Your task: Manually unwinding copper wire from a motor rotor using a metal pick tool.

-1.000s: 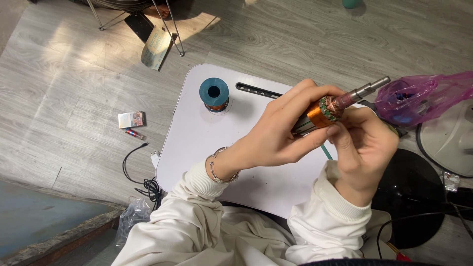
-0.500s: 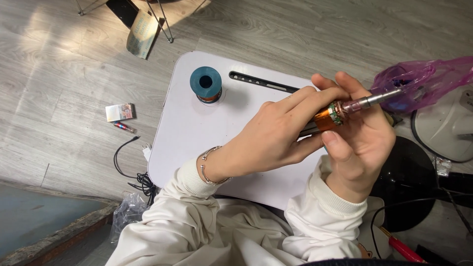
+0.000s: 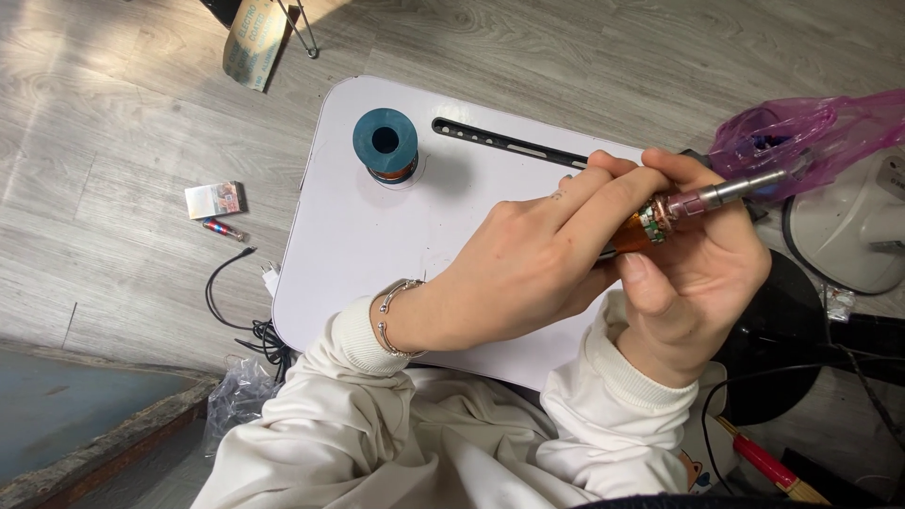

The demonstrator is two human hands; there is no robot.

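I hold a small copper-wound motor rotor (image 3: 660,221) with a steel shaft over the counter's (image 3: 377,254) right edge, my left hand (image 3: 528,264) wrapped over it, my right hand (image 3: 698,273) pinching beneath. A teal spool (image 3: 385,143) stands upright near the far left corner; a small silver packet (image 3: 215,199) lies on the floor

Both hands (image 3: 603,254) gripping copper-wound rotor (image 3: 683,209), teal spool (image 3: 385,143), white table (image 3: 377,254)

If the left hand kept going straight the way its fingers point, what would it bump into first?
The left hand points up and to the right, so past the tool it grips it would probably meet the pink plastic bag first. Depth is hard to judge from above.
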